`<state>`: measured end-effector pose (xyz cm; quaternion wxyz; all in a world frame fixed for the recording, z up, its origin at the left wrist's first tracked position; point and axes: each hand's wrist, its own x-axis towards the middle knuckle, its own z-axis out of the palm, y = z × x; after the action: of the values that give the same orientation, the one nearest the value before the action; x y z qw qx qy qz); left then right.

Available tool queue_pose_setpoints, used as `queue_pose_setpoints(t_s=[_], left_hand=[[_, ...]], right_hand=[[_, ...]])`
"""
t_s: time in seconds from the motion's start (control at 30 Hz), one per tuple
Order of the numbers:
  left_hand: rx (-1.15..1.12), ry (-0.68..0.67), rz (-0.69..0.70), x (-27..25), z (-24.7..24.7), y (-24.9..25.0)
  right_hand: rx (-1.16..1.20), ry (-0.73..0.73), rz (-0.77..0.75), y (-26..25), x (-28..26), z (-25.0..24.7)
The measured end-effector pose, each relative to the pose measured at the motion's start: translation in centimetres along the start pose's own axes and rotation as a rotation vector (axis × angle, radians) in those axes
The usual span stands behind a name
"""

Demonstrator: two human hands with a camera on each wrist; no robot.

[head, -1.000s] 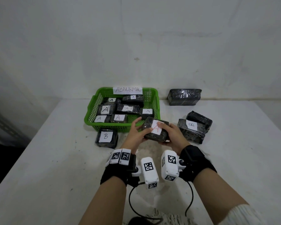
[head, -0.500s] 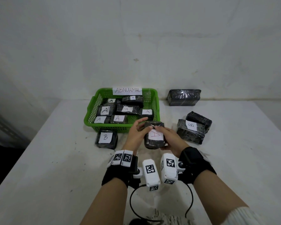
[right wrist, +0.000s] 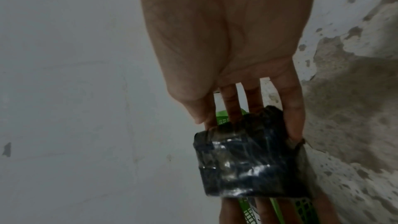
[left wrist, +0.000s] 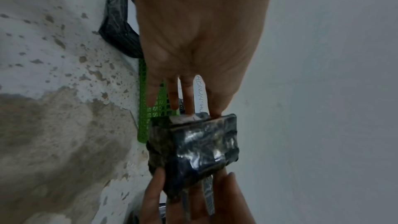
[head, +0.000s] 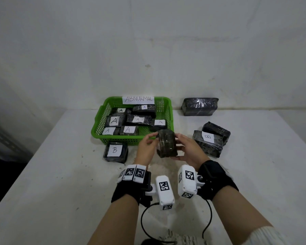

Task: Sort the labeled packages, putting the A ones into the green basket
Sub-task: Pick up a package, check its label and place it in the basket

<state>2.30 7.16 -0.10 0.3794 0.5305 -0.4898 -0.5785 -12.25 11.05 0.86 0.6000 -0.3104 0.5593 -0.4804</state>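
Note:
A black wrapped package [head: 167,145] hangs between both hands just in front of the green basket [head: 97,122]. No label shows on it in the head view. My left hand [head: 153,138] pinches its upper left edge, and my right hand [head: 180,146] cups its right side and underside. The left wrist view shows my left hand's fingertips [left wrist: 215,113] on the package [left wrist: 200,146], with the right hand's fingers under it. In the right wrist view my fingers [right wrist: 293,125] wrap round the package [right wrist: 247,159]. Several packages labeled A [head: 114,121] lie in the basket.
One B package [head: 115,152] lies in front of the basket's left corner. Another B package [head: 208,142] lies to the right, with an unlabeled one [head: 216,129] behind it. A further black package [head: 200,106] sits by the wall. A paper sign [head: 138,99] hangs on the basket's back rim.
Both hands have turned the package over: its A label faced the head camera before and is now out of sight. The package has stayed in front of the basket.

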Motion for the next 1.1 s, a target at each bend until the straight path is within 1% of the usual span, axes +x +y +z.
queue_pose_setpoints(t_s=[0.13,0.23,0.3,0.33,0.43,0.47,0.53,0.57,0.63,0.77,0.83,0.9,0.97,1.03,1.1], left_hand=[[-0.163,-0.072,-0.139,-0.3,0.4,0.8],[-0.136,-0.057,-0.124,-0.1,0.4,0.8],[-0.102,-0.018,-0.125,0.1,0.1,0.7],[-0.113,-0.016,-0.13,0.2,0.1,0.7],[-0.198,-0.071,-0.15,0.0,0.2,0.9],[-0.214,-0.098,-0.154,-0.1,0.3,1.0],[-0.211,-0.145,-0.156,-0.2,0.6,1.1],[-0.195,-0.16,-0.15,-0.2,0.7,1.1],[-0.164,-0.165,-0.133,-0.3,0.9,1.2],[-0.142,-0.182,-0.119,-0.4,0.9,1.3],[-0.141,-0.197,-0.106,-0.4,0.8,1.3],[-0.149,-0.177,-0.079,-0.2,0.7,1.3],[-0.161,-0.122,-0.062,0.1,0.7,1.3],[-0.183,-0.074,-0.056,0.4,0.7,1.3],[-0.202,-0.061,-0.054,0.5,0.7,1.3]], right_hand=[[-0.037,-0.069,-0.006,0.1,0.2,-0.3],[-0.082,-0.08,-0.036,0.0,0.2,-0.3],[-0.118,-0.044,-0.081,0.0,0.3,-0.4],[-0.116,-0.001,-0.106,0.0,0.4,-0.5],[-0.076,0.176,-0.152,0.0,1.0,-0.7],[-0.065,0.182,-0.138,0.1,1.1,-0.7],[-0.025,0.103,-0.068,0.3,1.2,-0.4],[-0.013,0.063,-0.029,0.3,1.1,-0.2],[-0.007,0.04,0.004,0.6,1.2,0.3],[-0.013,0.149,-0.04,0.9,1.6,0.4],[0.003,0.182,-0.054,0.8,1.6,0.2],[0.016,0.163,-0.061,0.6,1.5,0.1],[0.011,0.093,-0.049,0.4,1.3,0.1],[0.003,0.012,-0.001,0.2,1.1,-0.1],[0.032,-0.025,0.033,0.2,1.2,-0.2]])
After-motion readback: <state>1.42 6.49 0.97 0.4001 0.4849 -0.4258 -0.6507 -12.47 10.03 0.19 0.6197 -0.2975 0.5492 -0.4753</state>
